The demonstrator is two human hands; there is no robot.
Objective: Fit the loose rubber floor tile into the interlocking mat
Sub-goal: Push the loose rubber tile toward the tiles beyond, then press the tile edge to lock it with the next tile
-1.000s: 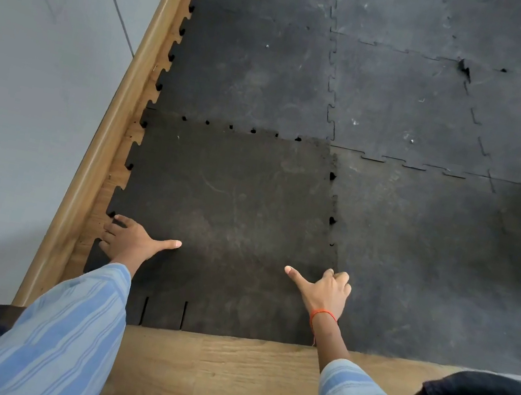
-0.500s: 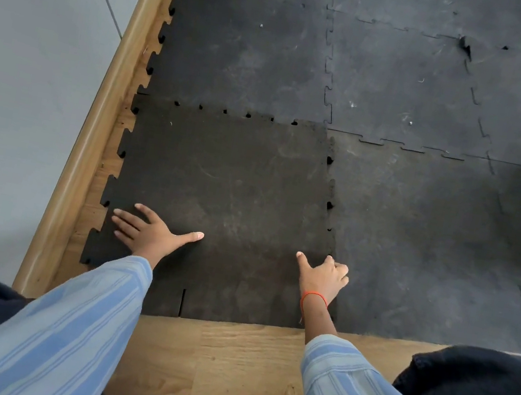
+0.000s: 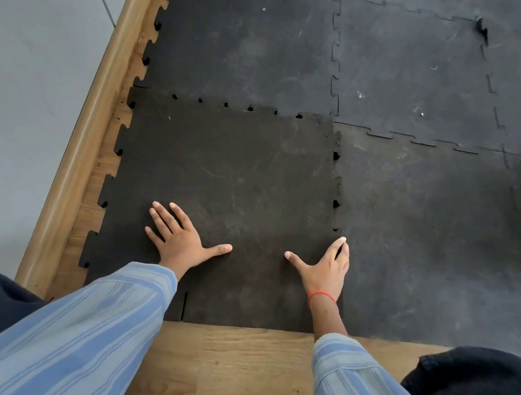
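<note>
Left hand (image 3: 180, 240) and right hand (image 3: 326, 271) apparently press flat, fingers (image 3: 162, 214) spread.

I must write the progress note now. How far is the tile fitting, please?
Done: the loose tile lies in its corner place among the mat tiles. In hand: the left hand and right hand press flat on its near part. Left: small gaps show along the far seam and right seam, so the teeth there look not fully seated.

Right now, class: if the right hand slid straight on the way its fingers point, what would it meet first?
Probably the toothed seam along the loose tile's right edge; the right hand already lies near it.
</note>
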